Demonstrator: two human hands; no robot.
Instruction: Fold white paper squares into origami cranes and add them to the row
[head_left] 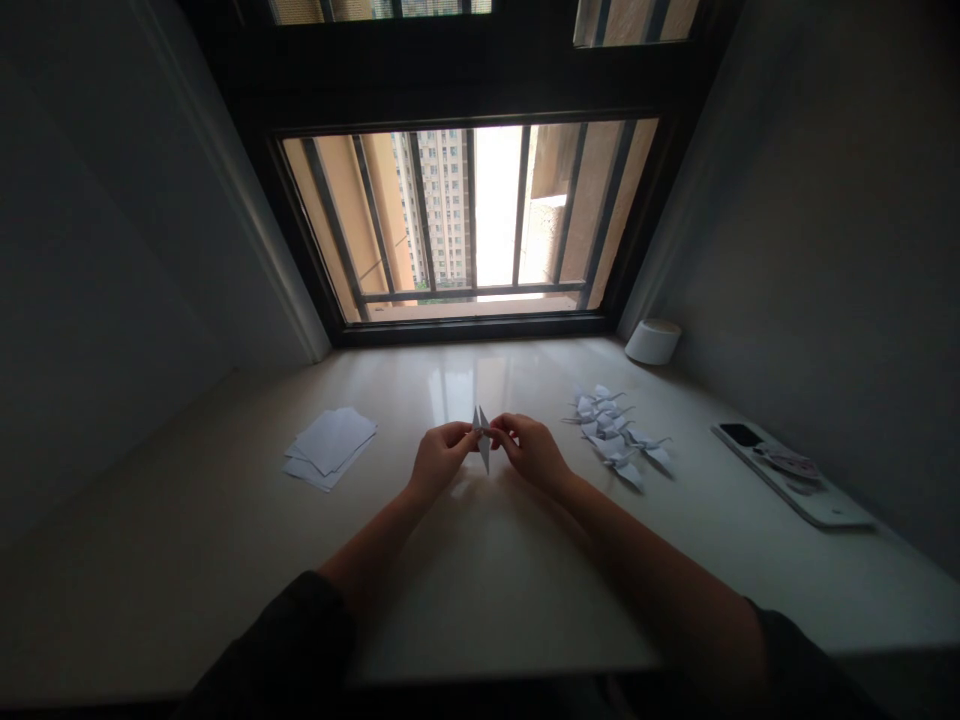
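Note:
Both my hands meet over the middle of the pale table [480, 600], pinching a small folded white paper piece [482, 437] between them. My left hand [441, 458] grips its left side with fingers curled, and my right hand [531, 449] grips its right side the same way. The paper's points stick up and down between my fingertips. A stack of flat white paper sheets [330, 446] lies to the left of my hands. To the right lies a cluster of several finished folded paper cranes [615, 430].
A white round container [652, 340] stands at the back right corner by the barred window [469, 215]. A white phone [795, 472] with a small object on it lies at the right. Dark walls close in on both sides.

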